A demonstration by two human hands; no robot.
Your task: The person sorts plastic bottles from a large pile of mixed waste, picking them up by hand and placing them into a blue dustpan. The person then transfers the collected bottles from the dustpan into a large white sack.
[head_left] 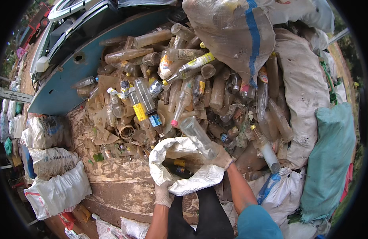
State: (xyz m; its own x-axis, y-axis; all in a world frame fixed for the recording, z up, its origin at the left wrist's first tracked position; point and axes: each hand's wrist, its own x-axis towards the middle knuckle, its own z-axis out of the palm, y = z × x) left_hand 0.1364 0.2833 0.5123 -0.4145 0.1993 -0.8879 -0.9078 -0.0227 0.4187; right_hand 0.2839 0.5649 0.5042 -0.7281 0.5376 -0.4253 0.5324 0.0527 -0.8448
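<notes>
An opened white woven sack (209, 175) stands in front of my legs, its rim rolled back. My gloved left hand (163, 194) grips the near left part of that rim. Inside the sack lie dark bottles (179, 170), one with a yellow label; the rest of its contents is hidden. My gloved right hand (221, 156) is closed round the lower end of a clear glass bottle (196, 135). This bottle tilts over the sack's right rim, its other end toward the pile of bottles (142, 113) beyond.
A large stuffed sack with a blue stripe (231, 36) overhangs the pile's far side. Long filled sacks (303, 103) and a teal sack (333, 159) line the right. White sacks (62, 189) lie at the left, near a blue panel (58, 95). Broken glass bits (98, 157) lie on the floor.
</notes>
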